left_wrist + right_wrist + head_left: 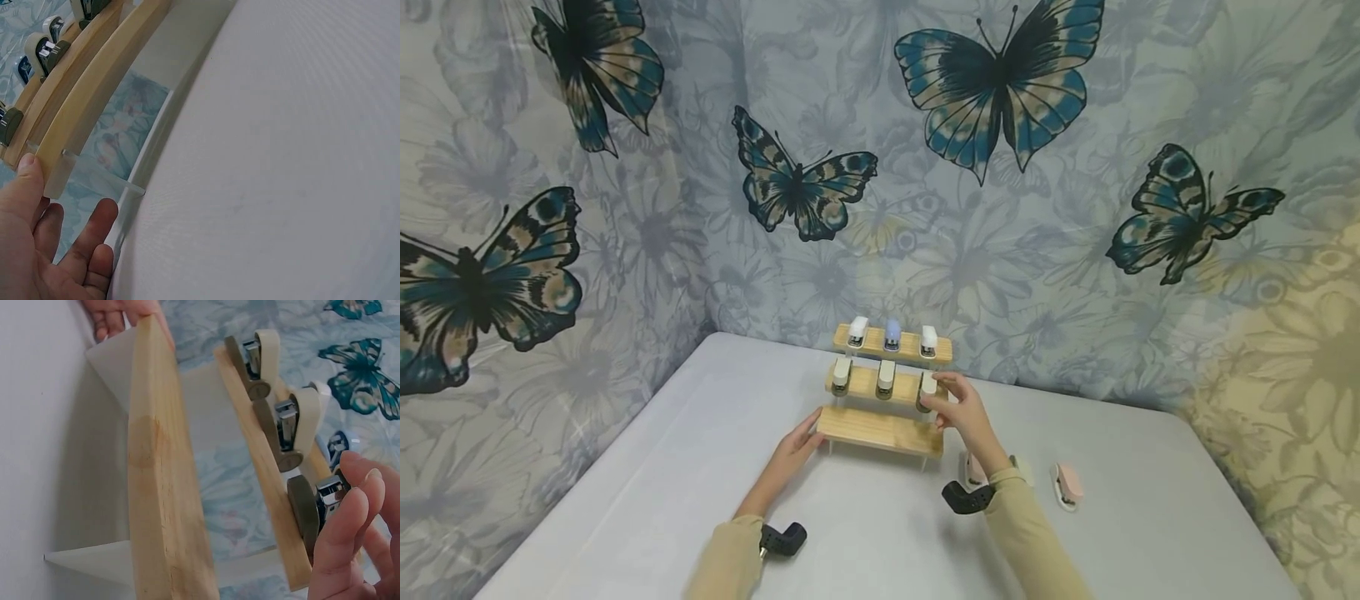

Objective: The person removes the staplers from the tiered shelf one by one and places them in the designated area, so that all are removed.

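— Where are your right fingers [350, 519]?

— Curled round the olive-and-cream mini stapler [927, 392] at the right end of the middle wooden step [880, 384]; it stands upright, long axis vertical, directly under your fingertips.

— And your left hand [793, 450]?

— Fingers straight, touching the left end of the bottom plank [880, 430]. Smooth pale pine on clear acrylic sides; glossy plastic staplers beyond. A pink stapler [1066, 485] lies on the table [1150, 517], right of your wrist.

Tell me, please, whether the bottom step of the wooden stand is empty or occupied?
Empty: the bottom step shows bare wood, while staplers stand on both steps above.
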`<act>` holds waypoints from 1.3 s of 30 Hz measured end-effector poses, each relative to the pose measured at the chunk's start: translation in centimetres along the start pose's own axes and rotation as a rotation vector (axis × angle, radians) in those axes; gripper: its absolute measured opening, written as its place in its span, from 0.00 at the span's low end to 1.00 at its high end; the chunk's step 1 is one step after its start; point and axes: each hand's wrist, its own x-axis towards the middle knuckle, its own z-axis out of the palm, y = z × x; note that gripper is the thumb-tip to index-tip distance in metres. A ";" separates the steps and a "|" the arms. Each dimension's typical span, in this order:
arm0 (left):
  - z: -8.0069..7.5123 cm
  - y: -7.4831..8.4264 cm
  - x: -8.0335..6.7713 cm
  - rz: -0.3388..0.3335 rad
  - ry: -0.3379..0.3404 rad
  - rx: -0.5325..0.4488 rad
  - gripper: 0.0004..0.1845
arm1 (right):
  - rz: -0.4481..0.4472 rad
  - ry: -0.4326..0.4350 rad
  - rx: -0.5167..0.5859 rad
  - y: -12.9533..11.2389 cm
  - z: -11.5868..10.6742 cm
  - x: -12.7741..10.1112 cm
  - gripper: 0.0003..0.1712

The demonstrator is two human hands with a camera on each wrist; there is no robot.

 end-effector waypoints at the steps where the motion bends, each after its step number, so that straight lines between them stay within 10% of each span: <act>1: 0.0 0.0 0.1 0.002 -0.002 0.002 0.25 | 0.006 -0.002 0.002 -0.3 -0.1 0.0 0.32; 8: -0.1 0.1 0.1 -0.016 -0.016 -0.005 0.26 | 0.074 -0.203 0.045 -5.1 -0.2 -2.2 0.35; 13: 0.0 0.3 0.2 0.000 -0.009 -0.013 0.25 | 0.138 -0.189 0.020 -9.4 0.7 -4.0 0.38; 20: 0.1 0.3 0.1 -0.014 -0.002 -0.018 0.25 | 0.086 -0.058 -0.032 -2.8 -1.3 -3.2 0.36; 26: 0.1 0.1 0.1 -0.009 0.005 -0.002 0.25 | 0.032 -0.052 -0.029 -2.0 -2.9 -5.3 0.36; 32: 0.1 0.0 0.2 0.009 -0.027 -0.013 0.25 | 0.016 -0.124 0.053 -6.5 -3.0 -9.9 0.35; 39: 0.1 0.1 0.1 0.007 -0.023 -0.017 0.26 | 0.229 -0.152 0.050 -10.5 -2.5 -15.0 0.39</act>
